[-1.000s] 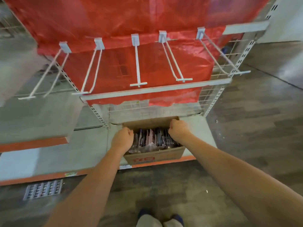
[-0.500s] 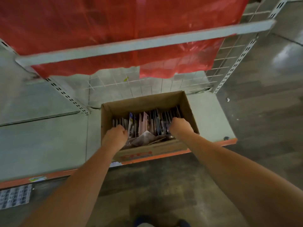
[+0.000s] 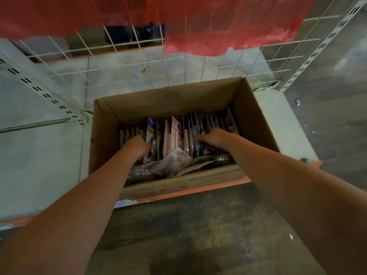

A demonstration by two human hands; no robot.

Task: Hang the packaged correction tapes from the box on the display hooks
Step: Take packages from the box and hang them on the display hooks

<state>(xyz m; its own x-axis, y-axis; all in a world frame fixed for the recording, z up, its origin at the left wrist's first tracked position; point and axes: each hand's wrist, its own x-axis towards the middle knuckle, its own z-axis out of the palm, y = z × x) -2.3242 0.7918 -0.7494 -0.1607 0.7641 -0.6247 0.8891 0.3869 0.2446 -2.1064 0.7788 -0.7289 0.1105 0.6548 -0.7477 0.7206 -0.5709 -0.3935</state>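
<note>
Here | left hand, right hand among packs in box | fingers hidden, grip unclear

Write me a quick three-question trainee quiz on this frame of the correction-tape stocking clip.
1. True or false: both hands are inside the cardboard box.
2. How do most packaged correction tapes stand in the box? A) upright on edge in a row B) stacked flat C) hung on hooks
3. What red thing hangs above the wire grid?

Key:
1. True: the left hand and right hand both reach among the packs.
2. A; a few loose packs lie flat at the near side.
3. A red plastic sheet.
</note>
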